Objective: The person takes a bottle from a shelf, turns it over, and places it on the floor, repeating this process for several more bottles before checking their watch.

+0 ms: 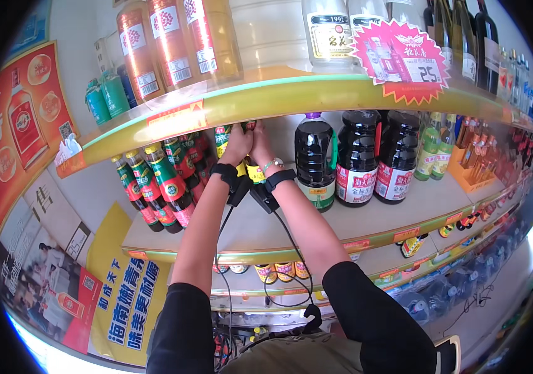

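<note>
Both my arms reach onto a store shelf (266,219), under the shelf above it. My left hand (239,144) and my right hand (261,145) are close together around the upper part of a bottle with a yellow label (255,174), partly hidden by my hands and wrists. Which hand grips it is hard to tell. Just left of my left hand is a bottle with a green and yellow label (222,140). Further left stand sauce bottles with green and red labels (159,180). To the right stands a large dark bottle with a purple cap (314,161).
The upper shelf's edge (266,100) runs just above my hands and bears tall bottles (168,42). Large dark jugs (357,159) and an orange crate of bottles (474,168) stand to the right. Black cables (290,233) hang from devices at my wrists. Lower shelves hold small jars (285,271).
</note>
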{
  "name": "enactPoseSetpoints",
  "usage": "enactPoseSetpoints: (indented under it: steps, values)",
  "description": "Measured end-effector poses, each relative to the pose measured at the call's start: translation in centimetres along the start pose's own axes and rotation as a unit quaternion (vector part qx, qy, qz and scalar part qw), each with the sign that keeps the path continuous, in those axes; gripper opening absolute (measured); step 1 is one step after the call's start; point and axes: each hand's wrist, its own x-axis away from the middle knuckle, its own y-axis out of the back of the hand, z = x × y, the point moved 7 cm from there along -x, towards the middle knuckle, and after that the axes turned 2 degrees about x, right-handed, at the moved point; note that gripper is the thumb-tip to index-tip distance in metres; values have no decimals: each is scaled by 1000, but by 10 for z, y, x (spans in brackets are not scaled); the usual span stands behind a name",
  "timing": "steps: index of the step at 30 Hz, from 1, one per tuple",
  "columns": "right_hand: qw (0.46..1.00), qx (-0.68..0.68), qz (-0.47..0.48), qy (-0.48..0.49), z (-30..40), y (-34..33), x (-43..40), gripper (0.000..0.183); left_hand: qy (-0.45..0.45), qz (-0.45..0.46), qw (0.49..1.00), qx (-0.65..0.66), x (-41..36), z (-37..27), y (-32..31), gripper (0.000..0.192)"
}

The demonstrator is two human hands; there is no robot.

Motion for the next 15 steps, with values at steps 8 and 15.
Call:
enactPoseSetpoints:
  steps: [8, 15]
  values:
    - [998, 7, 56, 40, 27, 16, 16, 43, -24, -35, 984, 172, 32, -1, 28, 50]
    - [972, -66, 223, 34, 76, 26, 60, 30, -48, -45, 945, 319, 79, -35, 46, 25]
